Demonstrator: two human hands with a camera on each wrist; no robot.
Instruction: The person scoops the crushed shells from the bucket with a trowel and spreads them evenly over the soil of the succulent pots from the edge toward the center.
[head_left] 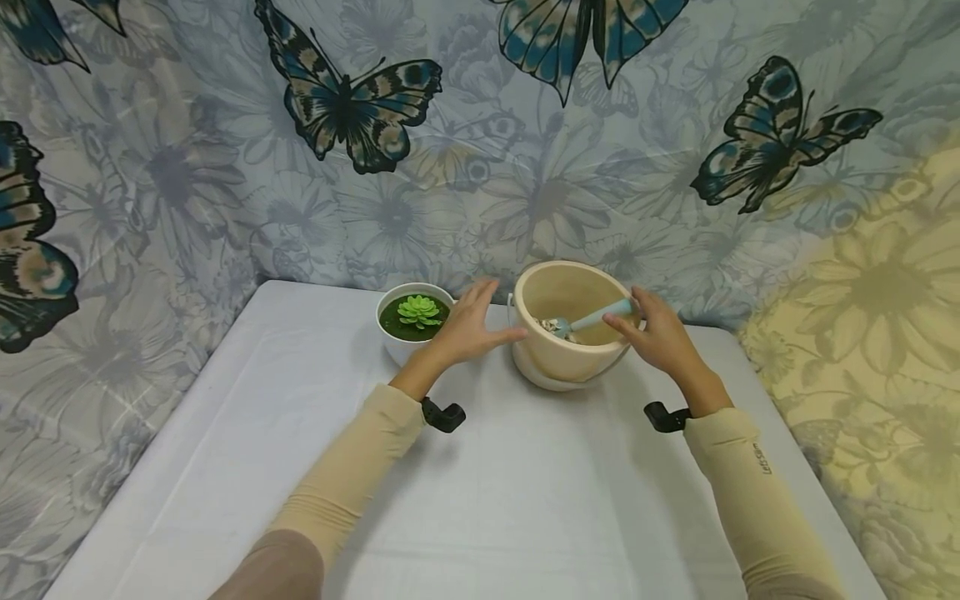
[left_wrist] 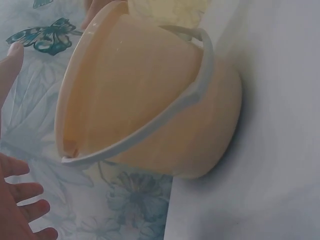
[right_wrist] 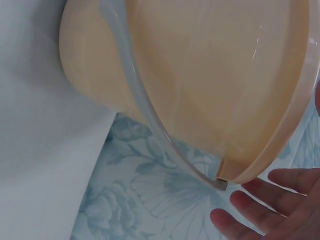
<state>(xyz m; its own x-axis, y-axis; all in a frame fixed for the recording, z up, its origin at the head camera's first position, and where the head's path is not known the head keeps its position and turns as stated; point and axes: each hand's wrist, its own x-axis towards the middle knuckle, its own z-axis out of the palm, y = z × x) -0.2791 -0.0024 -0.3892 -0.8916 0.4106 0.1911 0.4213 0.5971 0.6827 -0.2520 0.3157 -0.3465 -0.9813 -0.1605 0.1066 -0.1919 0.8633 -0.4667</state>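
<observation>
A cream bucket (head_left: 555,367) with a pale bail handle (left_wrist: 150,122) stands upright near the table's back edge. Inside it, a light-blue tool with a long handle (head_left: 600,315) leans toward the right rim; its head rests among small whitish pieces (head_left: 551,325). My left hand (head_left: 472,325) hovers left of the bucket with fingers extended and thumb spread, apart from it and holding nothing. At the bucket's right rim is my right hand (head_left: 660,333), its fingers (right_wrist: 260,210) loosely extended outside the rim and its thumb over the opening. Whether it touches the rim or tool is unclear.
A white pot (head_left: 408,350) with dark green filling and a bright green succulent (head_left: 420,311) stands left of the bucket, partly behind my left hand. White cloth covers the table (head_left: 525,500). A butterfly-patterned fabric backdrop (head_left: 450,200) rises behind the back edge.
</observation>
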